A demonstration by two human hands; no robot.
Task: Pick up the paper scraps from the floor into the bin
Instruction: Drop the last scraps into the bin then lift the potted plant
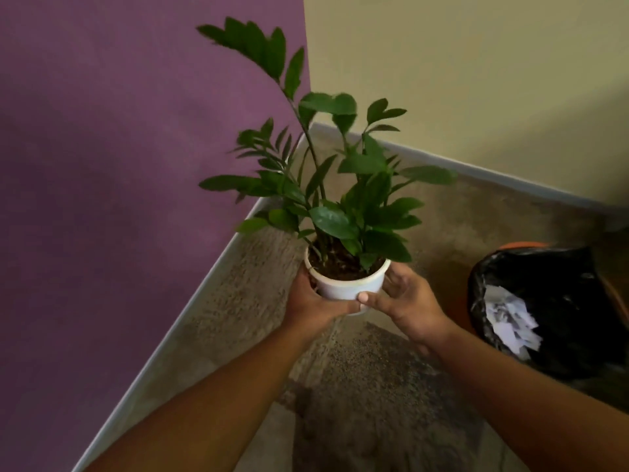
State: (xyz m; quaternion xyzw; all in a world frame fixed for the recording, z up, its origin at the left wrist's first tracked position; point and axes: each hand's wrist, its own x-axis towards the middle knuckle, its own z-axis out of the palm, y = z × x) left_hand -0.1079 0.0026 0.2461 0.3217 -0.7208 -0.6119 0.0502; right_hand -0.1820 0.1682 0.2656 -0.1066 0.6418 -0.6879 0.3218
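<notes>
I hold a white plant pot [350,287] with a leafy green plant [340,185] in front of me, above the speckled floor near the room's corner. My left hand [309,301] grips the pot's left side, thumb across its front. My right hand [405,301] holds the right side, thumb on the front. To the right stands an orange bin [459,306] lined with a black bag [551,301]. White paper scraps [507,318] lie inside the bag. No scraps show on the visible floor.
A purple wall [119,165] fills the left and a beige wall [476,80] the back right, both with a pale skirting [190,328] at the floor. The brown speckled floor [367,386] stretches below my arms.
</notes>
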